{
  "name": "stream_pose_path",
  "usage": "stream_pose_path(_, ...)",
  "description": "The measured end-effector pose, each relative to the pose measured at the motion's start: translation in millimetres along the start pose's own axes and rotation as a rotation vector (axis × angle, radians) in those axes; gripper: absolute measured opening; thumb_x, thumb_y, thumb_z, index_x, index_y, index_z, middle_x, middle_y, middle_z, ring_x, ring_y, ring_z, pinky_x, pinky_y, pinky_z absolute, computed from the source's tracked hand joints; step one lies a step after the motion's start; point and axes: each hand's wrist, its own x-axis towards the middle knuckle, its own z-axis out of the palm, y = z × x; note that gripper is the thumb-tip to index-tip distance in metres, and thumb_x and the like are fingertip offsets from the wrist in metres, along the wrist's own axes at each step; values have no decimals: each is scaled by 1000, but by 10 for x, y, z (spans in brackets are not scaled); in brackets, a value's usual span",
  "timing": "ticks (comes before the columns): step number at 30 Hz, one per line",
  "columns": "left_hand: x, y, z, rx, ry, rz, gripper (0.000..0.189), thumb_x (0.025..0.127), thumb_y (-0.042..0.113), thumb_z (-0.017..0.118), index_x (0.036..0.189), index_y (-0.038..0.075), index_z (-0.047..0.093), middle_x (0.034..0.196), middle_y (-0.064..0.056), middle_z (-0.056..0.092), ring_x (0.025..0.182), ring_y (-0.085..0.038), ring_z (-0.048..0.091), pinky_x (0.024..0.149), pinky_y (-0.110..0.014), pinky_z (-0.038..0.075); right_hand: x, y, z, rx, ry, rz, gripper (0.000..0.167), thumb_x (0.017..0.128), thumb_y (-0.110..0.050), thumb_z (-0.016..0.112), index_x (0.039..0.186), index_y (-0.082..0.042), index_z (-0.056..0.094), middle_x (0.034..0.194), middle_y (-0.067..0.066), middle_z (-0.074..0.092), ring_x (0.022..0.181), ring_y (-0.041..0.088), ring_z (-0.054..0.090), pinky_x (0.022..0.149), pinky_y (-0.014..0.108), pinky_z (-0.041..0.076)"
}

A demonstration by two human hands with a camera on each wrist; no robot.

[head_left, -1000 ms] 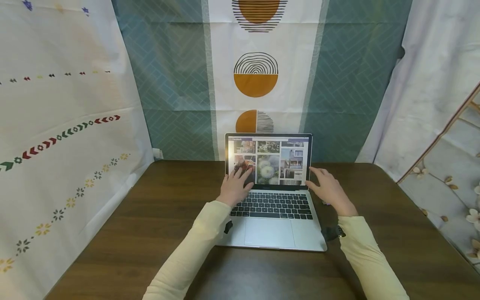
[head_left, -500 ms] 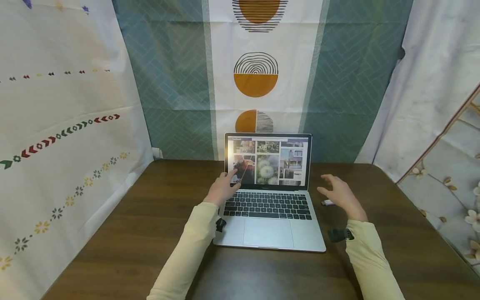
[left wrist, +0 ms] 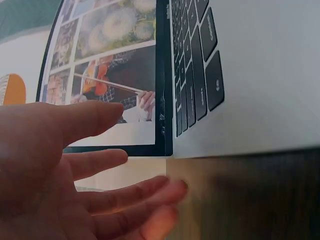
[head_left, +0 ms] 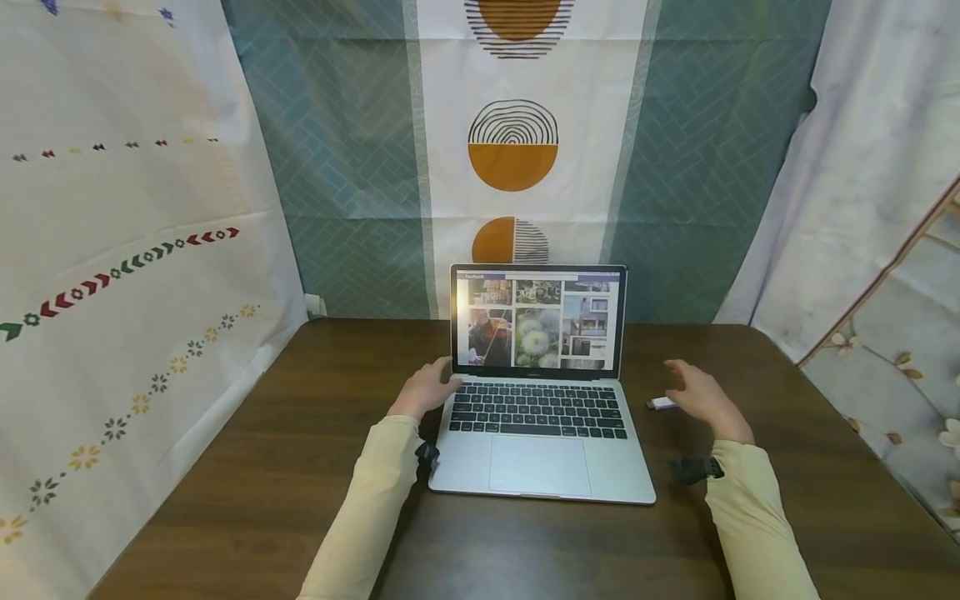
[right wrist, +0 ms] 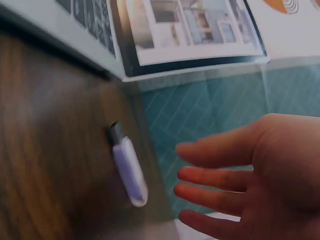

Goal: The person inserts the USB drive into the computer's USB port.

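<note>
An opened silver laptop point(head_left: 540, 467) stands on the table, its lit screen point(head_left: 536, 325) showing a page of photos. Beside its left edge, near the hinge corner, is my left hand point(head_left: 422, 392). In the left wrist view the thumb and fingers point(left wrist: 100, 120) are spread and hold nothing; whether they touch the laptop I cannot tell. To the right of the laptop lies a small white and purple USB stick point(right wrist: 131, 172) with a dark connector end. My right hand point(head_left: 707, 402) hovers just right of it, fingers point(right wrist: 215, 195) loosely extended and holding nothing.
The dark brown wooden table point(head_left: 247, 467) extends to both sides and in front of the laptop. Behind it hangs a green and white patterned cloth point(head_left: 352, 167). White printed cloths point(head_left: 135, 192) line the left and right sides.
Both hands have moved away from the laptop screen, the left hand down and left, the right hand right and slightly down. The USB stick, mostly hidden earlier, has come into view.
</note>
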Motion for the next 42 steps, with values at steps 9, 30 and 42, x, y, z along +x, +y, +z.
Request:
stream_pose_path(9,12,-125,-99,-12,-99,-52,59,97,34,55,148,11,37,113,-17,67,77,-24,64,73,-39,52,-35,156,73,-48,9,-31,49,80,3,58,126,16,48,122,42,51,113,58,48,93,64,41)
stream_pose_path(30,21,-208,-83,28,-225,-20,57,88,14,69,140,4,49,76,-8,65,61,-17,56,71,-32,46,-22,254,211,3,59,-34,24,80,6,62,103,7,66,95,28,59,84,36,59,74,48,48)
stream_pose_path(42,49,-169,-67,26,-209,-41,58,86,11,71,140,4,49,79,-9,66,63,-18,57,74,-35,47,27,260,176,8,18,-12,12,82,5,65,94,4,64,86,21,63,77,30,60,68,40,49)
